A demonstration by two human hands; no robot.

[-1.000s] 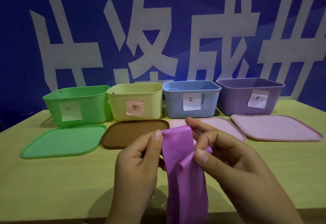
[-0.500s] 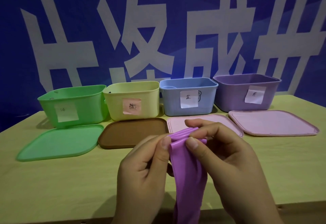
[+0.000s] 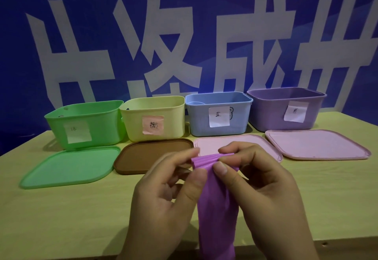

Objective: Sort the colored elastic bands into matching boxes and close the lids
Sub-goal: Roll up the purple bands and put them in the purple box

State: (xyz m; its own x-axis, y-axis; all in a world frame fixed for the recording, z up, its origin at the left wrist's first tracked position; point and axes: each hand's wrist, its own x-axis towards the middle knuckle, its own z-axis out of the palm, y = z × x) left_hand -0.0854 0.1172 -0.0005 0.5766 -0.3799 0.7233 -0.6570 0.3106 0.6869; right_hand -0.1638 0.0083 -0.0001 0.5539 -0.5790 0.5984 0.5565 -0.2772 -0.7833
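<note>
Blue wall (image 3: 20, 34) with large white characters behind; pale wooden worktop (image 3: 61, 208) in front. Since a second ago, top of the purple band (image 3: 216, 208) gathered into tight folds between the fingertips rather than spread flat and wide; both hands drawn closer together, thumbs now nearly side by side.

Along the back of the worktop, four open boxes in a row, each with a paper label: green box (image 3: 81, 124), yellow box (image 3: 153, 116), blue box (image 3: 218, 112), purple box (image 3: 286, 108). Something pale just visible inside the blue box; contents of the others hidden. Lying flat in front of them: green lid (image 3: 67, 167), brown lid (image 3: 147, 155), pink lid (image 3: 206, 145) partly covered by the hands, and a second pink lid (image 3: 315, 145) at the right.

Left hand (image 3: 163, 202) curled, thumb and forefinger pinching the bunched top edge of the band. Right hand (image 3: 266, 188) likewise curled, thumb and forefinger pinching the same edge just beside the left. Band held up above the near part of the worktop, between the two hands, hanging straight down past the front edge and out of view at the bottom.
</note>
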